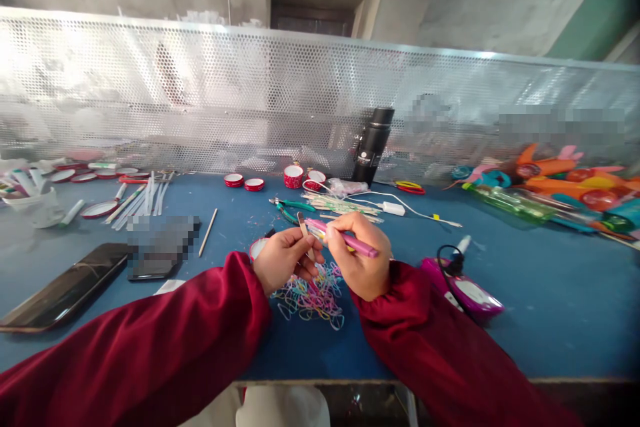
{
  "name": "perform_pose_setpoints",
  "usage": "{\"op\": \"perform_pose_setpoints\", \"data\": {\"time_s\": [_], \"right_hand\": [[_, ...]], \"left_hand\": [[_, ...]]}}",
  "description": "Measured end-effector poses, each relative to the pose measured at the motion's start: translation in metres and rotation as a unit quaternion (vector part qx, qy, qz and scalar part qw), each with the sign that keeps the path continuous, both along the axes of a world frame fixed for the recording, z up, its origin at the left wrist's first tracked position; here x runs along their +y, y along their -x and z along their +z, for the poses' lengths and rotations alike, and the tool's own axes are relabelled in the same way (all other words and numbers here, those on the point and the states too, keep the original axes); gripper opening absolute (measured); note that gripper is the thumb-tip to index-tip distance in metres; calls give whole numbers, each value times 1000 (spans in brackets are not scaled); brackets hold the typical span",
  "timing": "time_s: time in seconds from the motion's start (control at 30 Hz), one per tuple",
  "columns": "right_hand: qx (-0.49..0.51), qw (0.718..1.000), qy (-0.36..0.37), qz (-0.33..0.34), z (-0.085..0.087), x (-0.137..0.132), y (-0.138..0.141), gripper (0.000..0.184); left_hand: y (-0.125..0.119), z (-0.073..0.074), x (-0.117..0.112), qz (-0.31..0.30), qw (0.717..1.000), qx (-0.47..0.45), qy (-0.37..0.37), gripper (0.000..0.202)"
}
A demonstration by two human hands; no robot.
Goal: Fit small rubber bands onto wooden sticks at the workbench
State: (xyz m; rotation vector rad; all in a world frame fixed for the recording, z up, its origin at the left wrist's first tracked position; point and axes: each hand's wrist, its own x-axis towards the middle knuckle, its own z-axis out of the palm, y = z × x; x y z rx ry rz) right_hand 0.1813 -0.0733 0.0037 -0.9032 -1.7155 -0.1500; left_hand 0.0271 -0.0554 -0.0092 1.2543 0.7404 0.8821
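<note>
My left hand (pixel 283 260) is closed, pinching a thin wooden stick (pixel 303 228) that points up and away. My right hand (pixel 356 255) is closed around a pink pen-like tool (pixel 350 240), its tip meeting the stick near my left fingers. Both hands hover just above a loose pile of small coloured rubber bands (pixel 313 297) on the blue table (pixel 540 300). A red-rimmed lid (pixel 256 248) peeks out behind my left hand. Dark red sleeves cover both arms.
Two dark phones (pixel 70 290) lie at left, a purple device (pixel 467 290) with a black cord at right. Pliers (pixel 287 208), sticks, red-rimmed lids (pixel 244 181), a black flask (pixel 374 143) and a white cable sit further back. Orange toys (pixel 555 177) crowd the far right. A perforated metal screen (pixel 200 100) backs the table.
</note>
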Motion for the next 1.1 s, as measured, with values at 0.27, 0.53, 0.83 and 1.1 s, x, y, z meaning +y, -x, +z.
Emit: {"op": "perform_pose_setpoints", "data": {"time_s": [0.27, 0.53, 0.83, 1.1], "right_hand": [[-10, 1000, 3, 19, -2, 0, 4, 4], [-12, 1000, 1, -20, -1, 1, 2, 7], [33, 997, 63, 31, -5, 8, 2, 17], [18, 998, 66, 5, -8, 13, 2, 23]], "left_hand": [[-1, 2, -1, 2, 1000, 8, -10, 33], [-1, -1, 0, -6, 1000, 4, -7, 28], [1, -2, 3, -9, 1000, -3, -11, 29], [2, -4, 9, -13, 1000, -22, -7, 41]]}}
